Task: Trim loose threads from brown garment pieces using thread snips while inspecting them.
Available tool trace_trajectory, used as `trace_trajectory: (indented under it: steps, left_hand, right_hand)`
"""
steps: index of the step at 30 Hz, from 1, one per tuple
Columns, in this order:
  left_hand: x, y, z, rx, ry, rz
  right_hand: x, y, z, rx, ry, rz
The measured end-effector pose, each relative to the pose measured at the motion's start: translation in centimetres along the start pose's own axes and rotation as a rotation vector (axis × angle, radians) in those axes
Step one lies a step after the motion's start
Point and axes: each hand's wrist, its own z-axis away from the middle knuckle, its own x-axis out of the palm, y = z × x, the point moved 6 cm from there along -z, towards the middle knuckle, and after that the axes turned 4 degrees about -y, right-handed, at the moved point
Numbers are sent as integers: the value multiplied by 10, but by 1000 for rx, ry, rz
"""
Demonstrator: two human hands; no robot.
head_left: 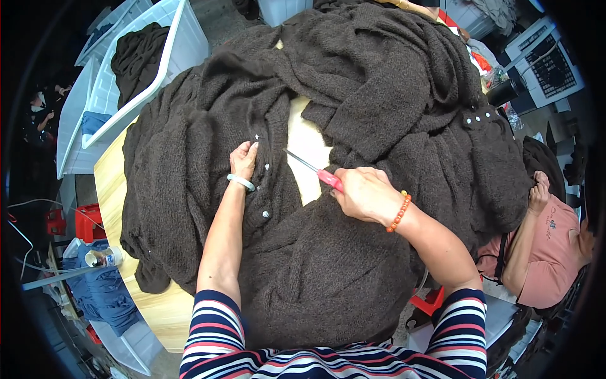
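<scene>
A dark brown knitted cardigan (189, 158) lies spread in front of me, with shiny buttons (265, 214) down its front edge. My left hand (242, 160) is closed in a pinch on that edge, just below the uppermost visible button (256, 137). My right hand (366, 194) is wrapped round the red handle of a screwdriver-like tool (329, 179) with a thin metal shaft. Its tip points left toward the buttoned edge, over a gap in the cloth; whether it touches the knit I cannot tell.
More brown knitwear (398, 82) is heaped across the wooden table (113, 180). White bins (180, 47) with dark garments stand at the far left, and another holds blue cloth (104, 297). A small tub (103, 257) is near the left edge. At right sits a person in pink (552, 252).
</scene>
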Motion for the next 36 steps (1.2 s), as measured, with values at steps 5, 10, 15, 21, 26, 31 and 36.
trace_trajectory:
  steps: [5, 10, 15, 21, 26, 31, 36]
  left_hand:
    - [1, -9, 7, 82, -14, 172]
    - [9, -4, 9, 51, -38, 299]
    - [3, -6, 13, 39, 33, 208]
    - [8, -6, 8, 72, 33, 187]
    - [8, 3, 14, 46, 44, 148]
    - [-13, -8, 45, -28, 15, 108]
    - [-4, 0, 107, -185, -26, 128]
  right_hand:
    - [13, -14, -33, -27, -136, 24]
    - [14, -7, -45, 19, -119, 89]
    - [33, -30, -20, -101, -444, 129]
    - [43, -28, 2, -154, -479, 138]
    - [23, -22, 17, -139, -327, 32]
    - [21, -29, 37, -161, -291, 36]
    - [28, -30, 45, -189, -238, 73]
